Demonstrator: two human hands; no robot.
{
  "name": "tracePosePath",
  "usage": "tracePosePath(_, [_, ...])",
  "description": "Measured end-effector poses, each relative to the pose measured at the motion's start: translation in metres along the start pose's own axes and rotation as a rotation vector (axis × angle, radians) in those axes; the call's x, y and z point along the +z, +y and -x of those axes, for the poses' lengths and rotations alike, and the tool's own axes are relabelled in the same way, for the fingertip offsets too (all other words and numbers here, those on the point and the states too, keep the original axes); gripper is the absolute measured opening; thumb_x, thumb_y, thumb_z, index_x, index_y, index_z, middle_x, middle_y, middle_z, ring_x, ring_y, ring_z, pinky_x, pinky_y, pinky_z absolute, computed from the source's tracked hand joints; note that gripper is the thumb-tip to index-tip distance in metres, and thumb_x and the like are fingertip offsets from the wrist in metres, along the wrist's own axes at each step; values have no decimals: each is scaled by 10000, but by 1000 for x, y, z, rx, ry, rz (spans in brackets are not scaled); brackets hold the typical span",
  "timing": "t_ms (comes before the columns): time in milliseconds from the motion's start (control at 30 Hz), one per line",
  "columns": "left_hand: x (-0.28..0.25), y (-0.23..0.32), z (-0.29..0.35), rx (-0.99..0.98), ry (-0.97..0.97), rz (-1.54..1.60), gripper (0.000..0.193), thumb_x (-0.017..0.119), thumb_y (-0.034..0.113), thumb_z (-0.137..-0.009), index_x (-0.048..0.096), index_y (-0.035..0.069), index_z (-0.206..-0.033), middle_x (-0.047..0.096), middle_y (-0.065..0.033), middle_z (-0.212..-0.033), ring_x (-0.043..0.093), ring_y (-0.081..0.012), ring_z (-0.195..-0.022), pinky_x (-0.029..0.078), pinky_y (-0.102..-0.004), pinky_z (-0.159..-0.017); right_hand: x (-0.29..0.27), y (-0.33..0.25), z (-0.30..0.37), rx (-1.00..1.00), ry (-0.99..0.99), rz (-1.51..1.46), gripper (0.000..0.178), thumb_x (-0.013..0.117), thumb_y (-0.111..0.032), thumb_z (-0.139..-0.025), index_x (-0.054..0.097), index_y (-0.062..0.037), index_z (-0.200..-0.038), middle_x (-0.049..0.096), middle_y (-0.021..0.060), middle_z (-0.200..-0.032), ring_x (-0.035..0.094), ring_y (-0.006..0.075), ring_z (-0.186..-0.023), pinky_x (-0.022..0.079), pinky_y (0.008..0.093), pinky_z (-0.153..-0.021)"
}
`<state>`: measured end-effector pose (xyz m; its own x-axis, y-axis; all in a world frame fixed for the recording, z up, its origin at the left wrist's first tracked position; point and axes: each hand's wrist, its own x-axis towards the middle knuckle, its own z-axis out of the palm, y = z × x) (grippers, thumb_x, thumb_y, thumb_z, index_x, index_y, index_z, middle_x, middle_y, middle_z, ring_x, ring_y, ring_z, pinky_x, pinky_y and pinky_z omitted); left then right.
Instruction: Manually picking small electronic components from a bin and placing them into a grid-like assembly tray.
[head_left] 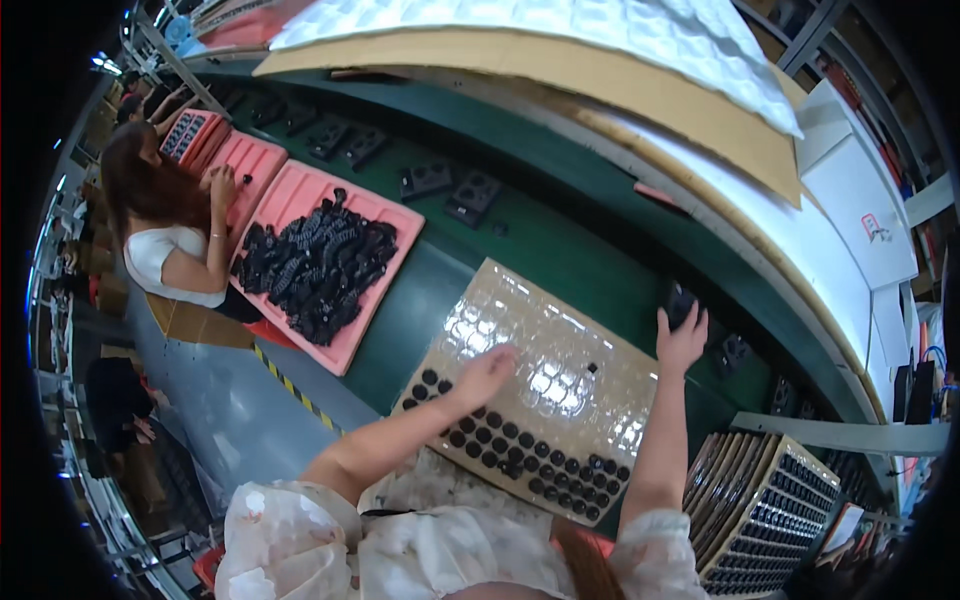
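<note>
My left hand (486, 376) is over a tan tray (545, 310) with a shiny clear surface and rows of round pockets. Its fingers are drawn together; whatever they hold, if anything, is too small to make out. Black round parts (500, 443) fill the rows nearest me, and one small black piece (592, 368) lies alone among the far pockets. Beyond the tray's right corner, my right hand (682, 345) has its fingers around a black blocky part (680, 303) at the green conveyor belt (590, 265).
Black two-hole units (474, 193) sit along the belt. At left, a pink tray (375, 290) holds a heap of black parts (320, 260); a co-worker (175, 230) works beside it. Filled trays (765, 510) are stacked at lower right. A cardboard-edged shelf (560, 75) runs above the belt.
</note>
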<state>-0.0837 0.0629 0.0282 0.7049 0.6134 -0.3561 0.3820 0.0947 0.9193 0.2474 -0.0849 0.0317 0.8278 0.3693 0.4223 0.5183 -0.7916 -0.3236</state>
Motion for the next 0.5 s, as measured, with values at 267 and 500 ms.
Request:
tracePosePath(267, [-106, 238, 42, 1104, 436, -625, 407, 660, 72, -764, 578, 30, -1160, 563, -164, -1135, 558, -317, -1022, 454, -403, -873, -12, -42, 29, -240, -452, -405, 322, 690, -230, -790, 655, -58, -1060, 616, 145, -1157, 566, 327, -1088, 449, 389, -938])
tracePosePath(500, [-131, 394, -18, 1142, 632, -1271, 742, 624, 451, -837, 304, 145, -1433, 383, -140, -1409, 366, -306, -1312, 222, -487, -1105, -64, -61, 89, -172, -749, -398, 381, 702, -239, -781, 656, -83, -1125, 563, 170, -1270, 515, 305, -1214, 386, 379, -1047])
